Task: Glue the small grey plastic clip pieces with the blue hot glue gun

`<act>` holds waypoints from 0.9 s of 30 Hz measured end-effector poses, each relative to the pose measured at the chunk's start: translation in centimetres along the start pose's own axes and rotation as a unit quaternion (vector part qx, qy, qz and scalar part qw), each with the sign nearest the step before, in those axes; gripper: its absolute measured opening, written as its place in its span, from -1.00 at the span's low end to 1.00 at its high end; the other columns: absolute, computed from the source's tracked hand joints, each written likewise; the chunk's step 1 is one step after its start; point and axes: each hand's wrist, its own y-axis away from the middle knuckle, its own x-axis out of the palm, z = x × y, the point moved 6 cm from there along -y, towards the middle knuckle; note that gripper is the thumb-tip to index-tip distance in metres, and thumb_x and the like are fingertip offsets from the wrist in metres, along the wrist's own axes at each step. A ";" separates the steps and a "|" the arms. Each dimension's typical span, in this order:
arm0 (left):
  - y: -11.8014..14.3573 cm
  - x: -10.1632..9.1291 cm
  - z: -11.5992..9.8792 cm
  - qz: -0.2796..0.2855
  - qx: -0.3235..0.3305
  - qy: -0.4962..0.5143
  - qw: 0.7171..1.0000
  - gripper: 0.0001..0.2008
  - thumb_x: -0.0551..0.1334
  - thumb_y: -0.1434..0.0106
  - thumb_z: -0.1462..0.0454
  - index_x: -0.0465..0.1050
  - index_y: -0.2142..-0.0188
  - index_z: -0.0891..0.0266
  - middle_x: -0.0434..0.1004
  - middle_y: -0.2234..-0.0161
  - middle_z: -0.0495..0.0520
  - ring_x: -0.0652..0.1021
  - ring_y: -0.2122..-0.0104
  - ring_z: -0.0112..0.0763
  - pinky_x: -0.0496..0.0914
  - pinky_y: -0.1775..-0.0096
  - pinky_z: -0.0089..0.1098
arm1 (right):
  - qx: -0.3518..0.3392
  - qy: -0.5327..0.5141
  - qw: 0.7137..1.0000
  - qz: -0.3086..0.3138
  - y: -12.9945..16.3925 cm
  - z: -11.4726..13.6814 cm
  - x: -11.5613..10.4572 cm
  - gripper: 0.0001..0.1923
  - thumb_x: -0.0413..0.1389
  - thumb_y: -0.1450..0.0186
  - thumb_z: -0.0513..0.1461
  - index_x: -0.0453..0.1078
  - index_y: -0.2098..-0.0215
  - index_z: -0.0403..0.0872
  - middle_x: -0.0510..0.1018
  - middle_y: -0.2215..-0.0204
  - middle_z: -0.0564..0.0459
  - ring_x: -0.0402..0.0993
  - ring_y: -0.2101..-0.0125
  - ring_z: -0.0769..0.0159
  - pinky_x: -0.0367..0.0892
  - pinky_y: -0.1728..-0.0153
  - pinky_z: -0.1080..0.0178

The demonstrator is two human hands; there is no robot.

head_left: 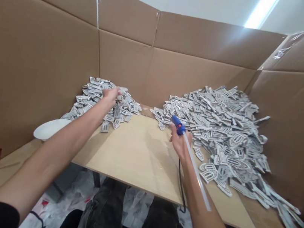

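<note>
The right hand (pixel 179 143), at frame centre, is closed around a blue glue gun (pixel 178 125) with a white glue stick (pixel 197 171) trailing from its back. The left hand (pixel 111 95) rests on the smaller pile of grey patches (pixel 105 103), left of centre; whether its fingers have hold of one I cannot tell. The hot nozzle probably risks touching the larger pile (pixel 224 128) just beside it on the right, or the dangling cord (pixel 181 187) could snag. Two piles, one gun, one white dish (pixel 48 129), one wooden board (pixel 134 153).

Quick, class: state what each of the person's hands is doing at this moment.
Left hand: reaching onto the smaller pile of grey pieces; grip cannot be told.
Right hand: closed on the blue glue gun.
</note>
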 end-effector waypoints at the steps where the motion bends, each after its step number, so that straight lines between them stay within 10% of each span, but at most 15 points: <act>1: -0.7 -0.6 -0.4 -0.030 -0.003 -0.011 0.999 -0.81 0.39 -0.31 0.25 0.38 0.22 0.20 0.47 0.40 0.06 0.56 0.23 -0.28 0.43 0.11 -0.23 | -0.001 0.009 1.000 0.003 -0.1 0.0 0.0 -0.34 0.06 -0.34 0.34 0.40 0.54 0.00 0.50 0.68 -0.03 0.56 0.52 0.08 0.43 0.28 0.13; 6: 3.1 0.8 3.6 -0.027 0.004 -0.113 0.993 -0.80 0.36 -0.13 0.41 0.45 0.25 0.24 0.58 0.27 0.13 0.56 0.26 -0.28 0.43 0.09 -0.22 | 0.003 0.022 1.000 0.021 -0.3 -0.4 0.3 -0.36 0.05 -0.38 0.29 0.41 0.56 0.00 0.50 0.67 -0.03 0.56 0.51 0.09 0.42 0.29 0.16; 14: 13.2 8.1 8.2 0.205 0.108 -0.253 0.939 -0.94 0.24 -0.11 0.34 0.41 0.48 0.19 0.50 0.47 0.00 0.49 0.41 -0.32 0.32 0.29 -0.34 | 0.000 0.125 0.992 0.035 -1.0 -2.4 0.3 -0.52 0.04 -0.47 0.13 0.46 0.38 -0.02 0.60 0.47 -0.09 0.59 0.34 0.05 0.33 0.26 0.19; 27: 15.1 8.1 8.7 0.223 0.128 -0.342 0.904 -0.88 0.28 -0.09 0.38 0.36 0.48 0.16 0.53 0.44 0.03 0.50 0.38 -0.29 0.30 0.29 -0.32 | -0.168 0.115 0.962 0.182 -3.5 -2.9 7.4 -0.92 0.13 -0.26 -0.22 0.40 0.26 -0.02 0.61 0.12 -0.16 0.38 -0.14 -0.07 0.32 -0.20 0.01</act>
